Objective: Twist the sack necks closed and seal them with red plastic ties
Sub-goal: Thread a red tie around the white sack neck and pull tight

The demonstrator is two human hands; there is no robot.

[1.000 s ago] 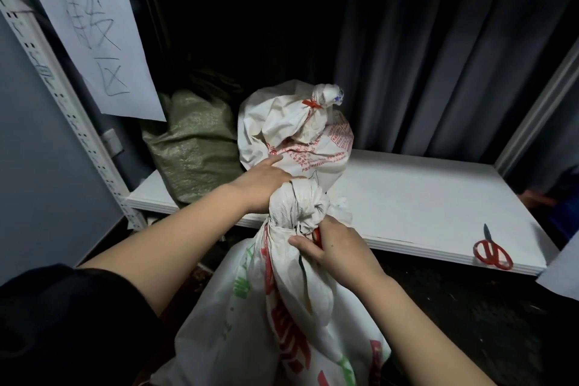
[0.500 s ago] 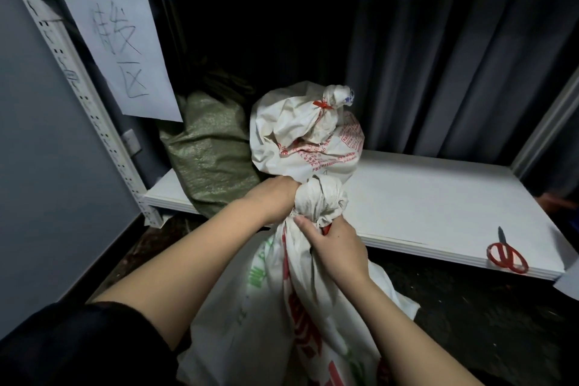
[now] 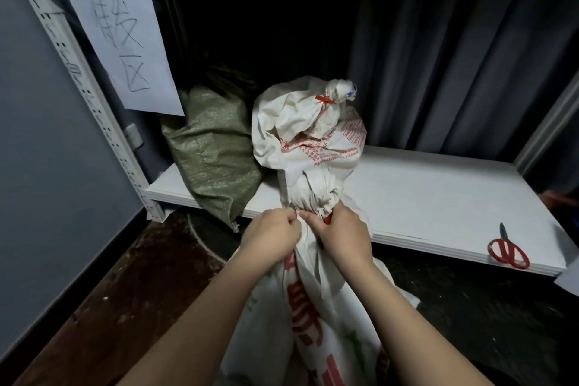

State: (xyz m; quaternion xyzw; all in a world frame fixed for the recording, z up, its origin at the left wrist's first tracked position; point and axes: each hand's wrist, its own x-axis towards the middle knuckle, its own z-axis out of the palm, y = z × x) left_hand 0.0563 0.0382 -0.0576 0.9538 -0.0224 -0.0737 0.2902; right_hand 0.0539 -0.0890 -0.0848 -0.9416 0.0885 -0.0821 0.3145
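head view: white printed sack standing on the dark floor in front of the shelf, neck twisted into a tight bunch just above the hands. left hand curled at the left side of the neck, fingertips pinching a bit of red plastic tie against the fabric. right hand curled round the right side of the neck, clamped on it, with another sliver of red showing under the fingers — same tie or not, cannot tell. hands nearly touching across the neck.

behind, on the white shelf board: a second white sack, neck already cinched with a red tie, and just to its left a green woven sack leaning at the shelf's left end. red-handled scissors lying near the front right edge of the board, well apart from the sacks. handwritten paper sign hanging from the perforated upright — dark curtain at the back.
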